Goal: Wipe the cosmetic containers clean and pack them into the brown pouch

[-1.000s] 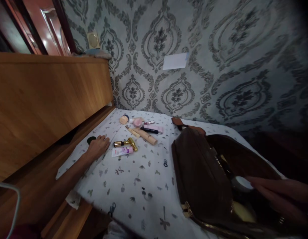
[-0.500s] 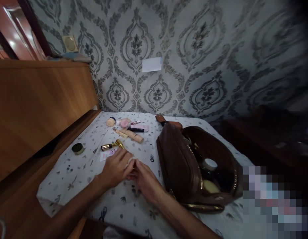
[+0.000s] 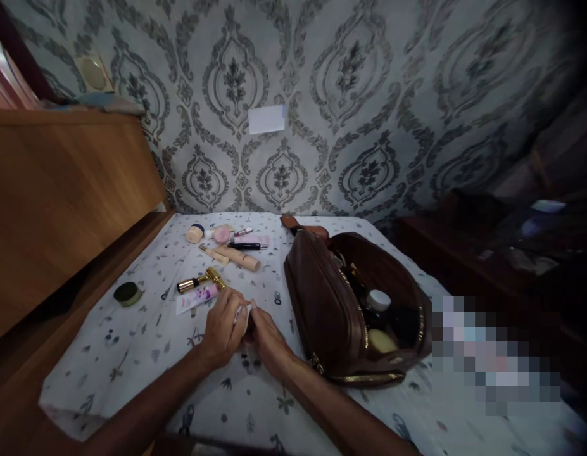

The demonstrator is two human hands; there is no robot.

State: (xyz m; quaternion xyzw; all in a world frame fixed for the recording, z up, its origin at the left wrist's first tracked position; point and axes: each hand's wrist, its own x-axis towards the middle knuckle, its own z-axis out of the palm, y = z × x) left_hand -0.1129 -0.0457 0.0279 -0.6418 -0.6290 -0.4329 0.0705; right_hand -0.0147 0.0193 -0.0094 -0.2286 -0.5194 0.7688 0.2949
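My left hand (image 3: 221, 332) and my right hand (image 3: 269, 339) meet over the printed white sheet (image 3: 145, 354), fingers curled in. Between them shows a bit of a small white thing (image 3: 248, 310); the fingers hide most of it, so its kind is unclear. Just beyond my left hand lie a white and pink tube (image 3: 197, 299) and two gold lipstick-like tubes (image 3: 193, 282). Farther back are a beige tube (image 3: 244, 258), a black pen-like stick (image 3: 248, 246), a pink round container (image 3: 221, 234) and a beige jar with a dark lid (image 3: 195, 234).
To the right stands a brown bag (image 3: 321, 310), unzipped, with a white-capped bottle (image 3: 378, 300) and a yellowish round thing (image 3: 382, 342) inside. A green round tin (image 3: 126, 293) sits at left, near the wooden cabinet (image 3: 69, 215). Patterned wall (image 3: 307, 82) behind.
The view has shifted right, so everything appears farther left. Both hands stay together around the white thing, and more of the white and pink tube now shows.
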